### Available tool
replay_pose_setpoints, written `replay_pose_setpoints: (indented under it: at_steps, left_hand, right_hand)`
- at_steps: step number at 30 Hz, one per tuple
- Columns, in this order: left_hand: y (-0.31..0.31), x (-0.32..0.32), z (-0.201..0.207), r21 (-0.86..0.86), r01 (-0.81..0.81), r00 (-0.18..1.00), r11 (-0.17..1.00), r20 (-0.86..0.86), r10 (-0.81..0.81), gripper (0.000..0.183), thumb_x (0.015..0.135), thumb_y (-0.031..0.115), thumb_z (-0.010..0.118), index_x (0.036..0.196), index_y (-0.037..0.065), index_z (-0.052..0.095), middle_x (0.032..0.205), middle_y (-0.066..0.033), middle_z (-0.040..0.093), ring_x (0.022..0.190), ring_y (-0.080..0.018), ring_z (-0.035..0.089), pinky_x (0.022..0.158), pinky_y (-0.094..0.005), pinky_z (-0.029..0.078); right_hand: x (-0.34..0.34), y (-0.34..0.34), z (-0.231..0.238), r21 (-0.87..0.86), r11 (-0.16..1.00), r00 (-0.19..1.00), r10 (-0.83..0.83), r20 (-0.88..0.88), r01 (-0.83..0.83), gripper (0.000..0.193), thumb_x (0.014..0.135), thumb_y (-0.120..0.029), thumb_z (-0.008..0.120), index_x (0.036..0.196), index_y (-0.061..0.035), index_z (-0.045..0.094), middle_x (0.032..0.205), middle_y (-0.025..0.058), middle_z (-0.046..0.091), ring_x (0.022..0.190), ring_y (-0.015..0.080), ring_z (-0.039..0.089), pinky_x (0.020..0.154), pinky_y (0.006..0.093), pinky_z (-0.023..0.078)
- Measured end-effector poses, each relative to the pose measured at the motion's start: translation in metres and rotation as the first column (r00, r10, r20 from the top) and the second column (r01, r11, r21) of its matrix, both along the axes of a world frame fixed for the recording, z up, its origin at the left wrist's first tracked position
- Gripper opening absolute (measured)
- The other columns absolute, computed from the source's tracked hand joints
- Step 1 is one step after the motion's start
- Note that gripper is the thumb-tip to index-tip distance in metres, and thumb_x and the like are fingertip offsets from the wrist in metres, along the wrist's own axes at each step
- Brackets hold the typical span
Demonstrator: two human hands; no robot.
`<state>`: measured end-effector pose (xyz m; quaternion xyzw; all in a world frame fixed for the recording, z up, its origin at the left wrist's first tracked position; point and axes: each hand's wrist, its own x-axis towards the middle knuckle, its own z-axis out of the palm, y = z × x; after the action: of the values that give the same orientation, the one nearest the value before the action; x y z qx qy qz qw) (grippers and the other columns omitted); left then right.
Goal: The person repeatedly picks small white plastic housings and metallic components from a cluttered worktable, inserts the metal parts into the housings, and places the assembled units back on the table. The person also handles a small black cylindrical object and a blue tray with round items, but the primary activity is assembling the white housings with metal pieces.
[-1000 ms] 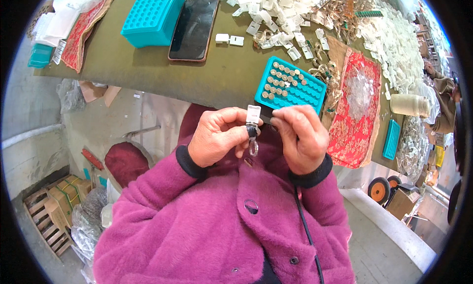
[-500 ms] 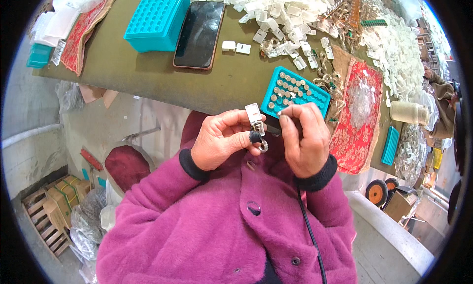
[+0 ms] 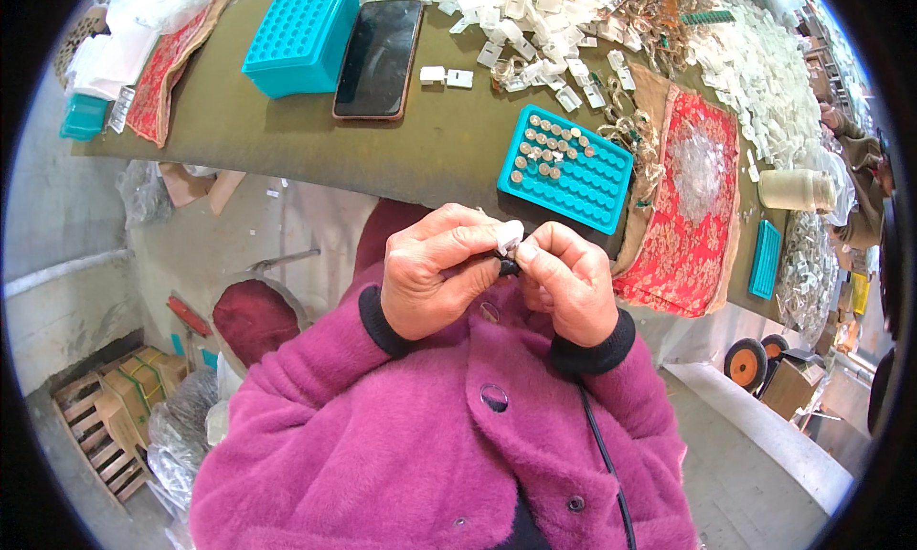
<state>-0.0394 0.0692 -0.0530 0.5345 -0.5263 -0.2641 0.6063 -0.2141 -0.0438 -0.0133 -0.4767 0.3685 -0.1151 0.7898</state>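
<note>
My left hand (image 3: 425, 275) is closed round a small white plastic case (image 3: 510, 235), held up between thumb and fingers in front of my chest. A bit of black (image 3: 509, 265) shows beneath the case, mostly covered by the fingers. Against the case's right side, my right hand (image 3: 576, 281) is closed in a pinch; whatever its fingertips grip is too small to make out. Just beyond both hands lies a teal tray (image 3: 590, 181) with rows of wells. Several small round silver discs (image 3: 555, 172) sit in its left part.
White plastic cases (image 3: 535, 25) are heaped at the back of the table. A phone (image 3: 379, 61), a teal box with holes (image 3: 296, 39) and two white pieces (image 3: 459, 78) lie left. At right are a red patterned cloth (image 3: 683, 254) and a spool (image 3: 795, 190).
My right hand has come away from the tray, down and left, to the white case. The left hand has tilted the case, and the silver ring beneath it is now hidden.
</note>
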Motion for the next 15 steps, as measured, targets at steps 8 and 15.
replay_pose_setpoints:
  at_steps: [8,15]
  left_hand:
    - [0.003,-0.010,0.008,0.148,0.189,0.851,0.971,-0.518,-0.086,0.027,0.092,-0.005,0.066,0.118,-0.006,0.073,0.101,-0.0072,0.065,0.077,-0.0137,0.066,0.067,-0.0258,0.054]
    - [0.004,-0.013,0.019,0.246,0.367,0.666,0.897,-0.742,-0.069,0.021,0.101,0.000,0.066,0.121,-0.007,0.068,0.100,-0.0114,0.074,0.080,-0.0171,0.072,0.069,-0.0309,0.062]
  right_hand:
    - [-0.008,0.014,-0.006,-0.613,0.790,1.000,-0.022,-0.015,0.008,0.015,0.103,-0.012,0.069,0.095,-0.0009,0.064,0.081,0.0015,0.062,0.072,0.0083,0.056,0.064,0.0268,0.047]
    - [-0.012,0.022,-0.016,-0.701,0.662,0.964,-0.192,0.183,0.265,0.011,0.099,-0.001,0.068,0.109,0.0013,0.067,0.101,0.0125,0.065,0.089,0.0213,0.069,0.079,0.0335,0.056]
